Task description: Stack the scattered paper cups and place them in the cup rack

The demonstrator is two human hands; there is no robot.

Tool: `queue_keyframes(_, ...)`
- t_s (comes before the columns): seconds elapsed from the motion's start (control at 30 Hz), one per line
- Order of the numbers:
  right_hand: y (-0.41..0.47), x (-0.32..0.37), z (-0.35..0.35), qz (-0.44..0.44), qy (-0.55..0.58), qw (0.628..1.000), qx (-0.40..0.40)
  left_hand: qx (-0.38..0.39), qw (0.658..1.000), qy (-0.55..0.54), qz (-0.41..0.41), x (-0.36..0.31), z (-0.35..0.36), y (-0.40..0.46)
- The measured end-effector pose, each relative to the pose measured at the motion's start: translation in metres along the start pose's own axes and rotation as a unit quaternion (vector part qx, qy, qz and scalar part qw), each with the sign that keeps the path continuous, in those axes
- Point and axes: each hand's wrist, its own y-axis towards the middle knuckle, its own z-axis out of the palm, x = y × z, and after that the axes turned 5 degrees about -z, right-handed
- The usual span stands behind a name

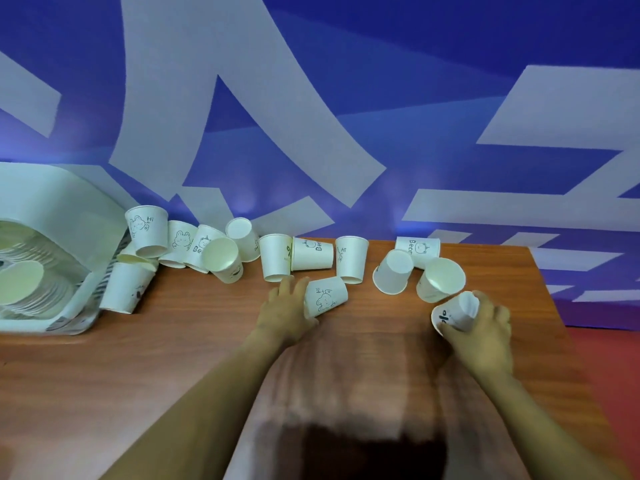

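Right now the left hand grips a tipped-over bear-print cup on the wooden tabletop, while the right hand curls round another paper cup held on its side near the tabletop's right edge. More scattered cups lie along the blue wall. At far left the white cup rack holds stacked cups.

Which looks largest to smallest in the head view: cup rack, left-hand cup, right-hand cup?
1. cup rack, clearly largest.
2. left-hand cup and right-hand cup: look alike; hands hide parts, so unranked.
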Motion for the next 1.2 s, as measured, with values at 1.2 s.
queue_keyframes(1.2,-0.122,0.131,-0.007,-0.08,0.192,0.968,0.137,-0.159,0.977,-0.124,0.068,0.071,-0.076,-0.145)
